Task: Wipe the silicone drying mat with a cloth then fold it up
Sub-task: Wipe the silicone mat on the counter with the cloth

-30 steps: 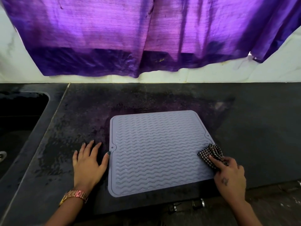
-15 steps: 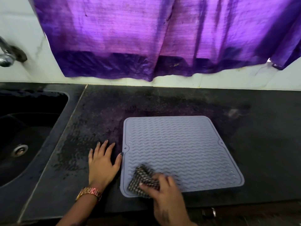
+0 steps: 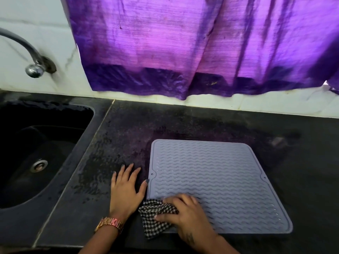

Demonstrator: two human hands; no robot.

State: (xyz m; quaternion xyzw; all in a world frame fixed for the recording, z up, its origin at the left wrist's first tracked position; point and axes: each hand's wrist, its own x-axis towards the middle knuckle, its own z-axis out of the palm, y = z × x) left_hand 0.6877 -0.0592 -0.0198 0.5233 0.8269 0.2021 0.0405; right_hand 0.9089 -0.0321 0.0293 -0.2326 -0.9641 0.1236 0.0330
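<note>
A grey silicone drying mat (image 3: 211, 180) with wavy ridges lies flat on the dark counter (image 3: 183, 121). My right hand (image 3: 185, 215) holds a black-and-white checked cloth (image 3: 156, 220) pressed on the mat's near left corner; part of the cloth hangs off the mat's edge. My left hand (image 3: 126, 189) rests flat on the counter just left of the mat, with its thumb tip touching the mat's left edge. A gold watch sits on that wrist.
A black sink (image 3: 36, 153) with a metal drain is sunk into the counter at the left, under a chrome tap (image 3: 31, 57). A purple curtain (image 3: 201, 48) hangs over the white tiled wall behind. The counter's front edge runs just below my hands.
My right hand has swept the cloth from the mat's right edge across its near side to the near left corner. The left hand has stayed beside the mat. The view shifted left.
</note>
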